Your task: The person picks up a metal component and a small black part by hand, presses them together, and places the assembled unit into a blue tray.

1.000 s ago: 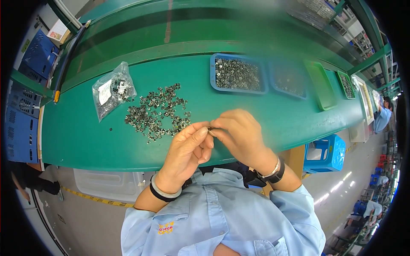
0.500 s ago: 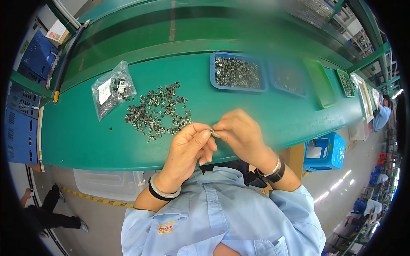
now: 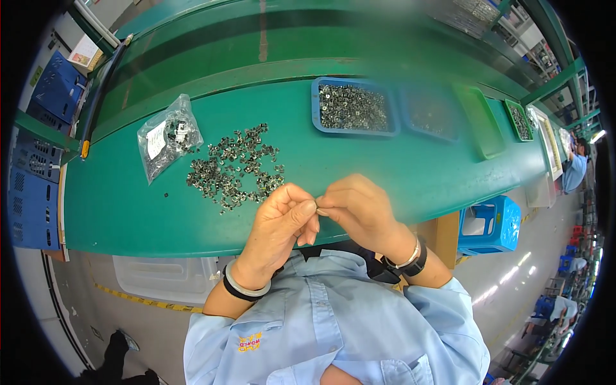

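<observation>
My left hand (image 3: 279,221) is closed in a pinch, thumb against forefinger, in front of my body over the near part of the green table. My right hand (image 3: 359,210) pinches from the other side, and the fingertips of both hands meet. Between them is a small metal part (image 3: 317,204), mostly hidden by the fingers. Just beyond my left hand lies a loose pile of small shiny metal parts (image 3: 234,168), spread over the tabletop (image 3: 128,218).
A clear plastic bag (image 3: 168,138) of metal parts lies left of the pile. Farther back stand a blue tray (image 3: 355,133) filled with small metal pieces, a second blue tray (image 3: 431,131), a green tray (image 3: 481,122) and a small green tray (image 3: 518,122). A blue stool (image 3: 491,224) stands right of the table.
My fingertips have closed in around the small metal part, which showed more before. The right hand has lowered slightly. At lower left, a person on the floor has moved toward the picture's bottom edge.
</observation>
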Demonstrator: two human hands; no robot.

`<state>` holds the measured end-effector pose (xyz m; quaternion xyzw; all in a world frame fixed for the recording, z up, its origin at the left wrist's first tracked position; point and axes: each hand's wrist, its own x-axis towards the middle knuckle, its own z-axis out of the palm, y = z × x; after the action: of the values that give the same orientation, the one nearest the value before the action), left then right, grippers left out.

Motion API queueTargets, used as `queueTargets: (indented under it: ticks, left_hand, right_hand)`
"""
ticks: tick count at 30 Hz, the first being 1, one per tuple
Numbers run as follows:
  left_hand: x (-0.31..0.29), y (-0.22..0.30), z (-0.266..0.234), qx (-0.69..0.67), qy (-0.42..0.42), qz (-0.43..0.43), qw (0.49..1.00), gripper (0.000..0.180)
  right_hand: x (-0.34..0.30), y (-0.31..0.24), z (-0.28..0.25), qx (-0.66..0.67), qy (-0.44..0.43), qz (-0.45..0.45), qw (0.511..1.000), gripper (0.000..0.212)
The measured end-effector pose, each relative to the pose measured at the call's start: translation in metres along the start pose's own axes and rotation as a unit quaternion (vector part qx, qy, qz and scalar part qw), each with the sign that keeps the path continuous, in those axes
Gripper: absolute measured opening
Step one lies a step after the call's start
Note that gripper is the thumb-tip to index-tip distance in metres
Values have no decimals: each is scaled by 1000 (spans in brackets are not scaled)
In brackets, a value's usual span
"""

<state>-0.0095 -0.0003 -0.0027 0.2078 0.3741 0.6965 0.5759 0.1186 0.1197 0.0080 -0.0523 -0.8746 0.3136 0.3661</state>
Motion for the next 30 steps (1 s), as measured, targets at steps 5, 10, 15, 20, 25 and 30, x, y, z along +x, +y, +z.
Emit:
queueTargets:
  ticks: [5, 10, 15, 20, 25, 30]
  left_hand:
    - [1, -3, -5, -8, -10, -17, 1000, 14]
    - [0, 3, 1, 78, 19, -8, 997, 15]
    - [-3, 8, 5, -8, -1, -19, 1000, 15]
    - [-4, 1, 4, -139, -40, -42, 989, 12]
    - [-3, -1, 1, -130, -47, -43, 989, 13]
    - [-2, 1, 1, -99, -42, -37, 994, 14]
  right_hand:
    - [-5, 1, 2, 36, -2, 17, 999, 24]
    - [0, -1, -3, -27, -5, -8, 1000, 25]
    - [-1, -4, -1, 18, 13, 3, 1000, 23]
    - [-4, -7, 5, 150, 48, 61, 986, 16]
    - [-3, -5, 4, 138, 35, 41, 989, 16]
    - [-3, -4, 4, 114, 28, 29, 993, 16]
